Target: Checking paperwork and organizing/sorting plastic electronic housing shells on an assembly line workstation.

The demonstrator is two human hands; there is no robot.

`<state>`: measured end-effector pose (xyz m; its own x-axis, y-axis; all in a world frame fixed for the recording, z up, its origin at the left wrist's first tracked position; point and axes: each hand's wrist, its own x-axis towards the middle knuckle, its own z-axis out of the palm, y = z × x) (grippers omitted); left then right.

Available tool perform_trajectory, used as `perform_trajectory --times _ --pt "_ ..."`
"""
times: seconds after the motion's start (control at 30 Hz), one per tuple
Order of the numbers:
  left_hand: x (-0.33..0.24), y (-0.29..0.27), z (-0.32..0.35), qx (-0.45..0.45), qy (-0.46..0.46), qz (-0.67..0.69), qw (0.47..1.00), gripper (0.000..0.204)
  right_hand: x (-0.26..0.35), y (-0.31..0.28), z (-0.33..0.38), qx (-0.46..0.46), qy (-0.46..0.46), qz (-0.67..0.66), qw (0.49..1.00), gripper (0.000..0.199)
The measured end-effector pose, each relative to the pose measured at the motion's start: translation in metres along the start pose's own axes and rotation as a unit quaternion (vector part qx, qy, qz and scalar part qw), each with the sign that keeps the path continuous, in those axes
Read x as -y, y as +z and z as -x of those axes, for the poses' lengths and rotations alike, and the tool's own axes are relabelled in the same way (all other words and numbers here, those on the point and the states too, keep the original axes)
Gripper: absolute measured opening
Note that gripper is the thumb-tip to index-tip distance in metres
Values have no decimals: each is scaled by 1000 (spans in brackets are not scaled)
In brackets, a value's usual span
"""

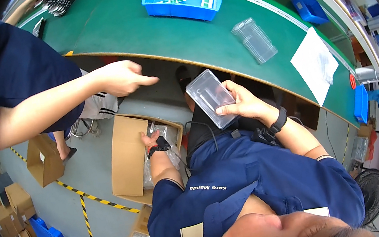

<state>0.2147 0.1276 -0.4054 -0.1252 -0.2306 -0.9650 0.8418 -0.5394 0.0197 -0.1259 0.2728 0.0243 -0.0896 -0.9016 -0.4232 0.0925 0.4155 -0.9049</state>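
My right hand [246, 101] grips a clear plastic tray [209, 97] by its near right edge, thumb on top, and the tray is tilted in front of my lap. My left hand [150, 140] reaches over an open cardboard box [129, 158] at my left side. Its fingers are apart and it seems to hold nothing. Clear plastic packaging [168, 132] fills the box beside that hand. From the left, a co-worker's hand [125, 77] extends a finger toward the tray without touching it.
A blue bin [182, 0] with small green and white pieces stands on the green bench [178, 37]. Stacked clear trays [254, 40] and a white sheet [316, 64] lie further right. Another carton [44, 160] sits on the floor at left; a black fan [372, 193] stands at right.
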Motion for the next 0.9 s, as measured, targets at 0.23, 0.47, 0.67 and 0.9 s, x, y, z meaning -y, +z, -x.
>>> perform_trajectory --times 0.23,0.47,0.67,0.9 --pt "23 -8 46 42 29 59 997 100 9 0 7 27 -39 -35 998 56" --pt "26 13 129 52 78 -149 984 67 15 -8 21 32 -64 -151 986 56" --pt "111 102 353 505 316 -471 651 65 13 -31 48 -22 -163 44 985 62" --pt "191 126 416 633 232 -425 604 87 11 4 74 -33 -250 248 935 64"
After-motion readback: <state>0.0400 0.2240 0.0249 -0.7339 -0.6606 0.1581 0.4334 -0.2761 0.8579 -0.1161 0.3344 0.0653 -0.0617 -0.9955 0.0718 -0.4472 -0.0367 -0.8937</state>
